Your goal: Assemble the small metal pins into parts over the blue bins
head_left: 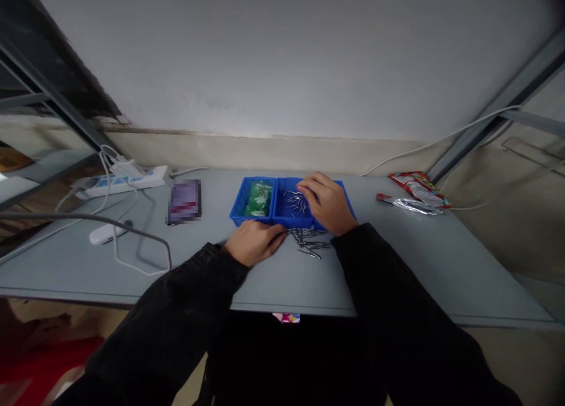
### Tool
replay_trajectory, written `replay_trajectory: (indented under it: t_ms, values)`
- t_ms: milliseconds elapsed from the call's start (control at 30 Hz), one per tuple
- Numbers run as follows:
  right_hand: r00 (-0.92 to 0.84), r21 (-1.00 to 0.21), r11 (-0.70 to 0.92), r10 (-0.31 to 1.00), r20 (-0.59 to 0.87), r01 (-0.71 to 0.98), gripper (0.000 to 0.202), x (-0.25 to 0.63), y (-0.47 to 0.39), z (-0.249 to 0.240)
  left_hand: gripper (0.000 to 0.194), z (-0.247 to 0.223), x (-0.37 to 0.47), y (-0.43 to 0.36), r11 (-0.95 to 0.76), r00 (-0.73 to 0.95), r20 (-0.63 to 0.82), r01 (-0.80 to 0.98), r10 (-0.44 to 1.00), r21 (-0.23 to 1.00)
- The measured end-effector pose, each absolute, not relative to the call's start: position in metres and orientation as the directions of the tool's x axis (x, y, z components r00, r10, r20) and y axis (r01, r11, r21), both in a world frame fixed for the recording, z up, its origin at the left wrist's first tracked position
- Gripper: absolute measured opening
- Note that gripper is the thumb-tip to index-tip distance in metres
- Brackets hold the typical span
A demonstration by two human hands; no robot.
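Left hand [255, 242] beside metal pins [304, 243], right hand [327, 203] over bins [293, 222]

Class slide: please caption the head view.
Right hand above blue bins, left hand beside loose metal pieces on a grey table.

Single head-worn view from close above the desk [282, 288], forward and down toward the wall [282, 59].
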State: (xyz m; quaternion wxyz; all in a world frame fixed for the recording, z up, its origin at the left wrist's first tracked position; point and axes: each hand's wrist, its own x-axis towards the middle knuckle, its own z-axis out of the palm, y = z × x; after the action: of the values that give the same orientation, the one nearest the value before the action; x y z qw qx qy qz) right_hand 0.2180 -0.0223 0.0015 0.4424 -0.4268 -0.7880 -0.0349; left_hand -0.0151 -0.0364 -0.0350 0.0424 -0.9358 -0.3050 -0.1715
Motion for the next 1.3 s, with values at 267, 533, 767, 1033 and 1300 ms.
replay_trajectory:
  t_ms: [267,533,767,1033,1300]
  values:
    - [-0.242,-0.318,0.642,0.629,0.739,0.697,0.025,0.217,-0.024,0.002,0.021,-0.030,-0.018,-0.039,-0.873,0.750,0.479,0.482,0.456,0.078]
    - [-0.279,-0.288,0.679,0.597,0.752,0.675,0.029,0.211,-0.028,0.006,0.006,-0.005,-0.018,-0.031,-0.898,0.574,0.739,0.429,0.354,0.097]
    - [-0.293,-0.293,0.700,0.588,0.754,0.651,0.023,0.211,-0.028,0.004,0.013,0.021,0.001,0.002,-0.861,0.516,0.778,0.504,0.357,0.061]
    - [-0.285,-0.261,0.691,0.569,0.771,0.674,0.022,0.211,-0.025,0.000,0.016,0.011,0.006,-0.003,-0.848,0.446,0.772,0.483,0.453,0.219]
    - [-0.327,-0.283,0.729,0.572,0.753,0.623,0.024,0.209,-0.025,-0.005,0.022,0.006,0.004,-0.003,-0.847,0.567,0.656,0.478,0.498,0.230]
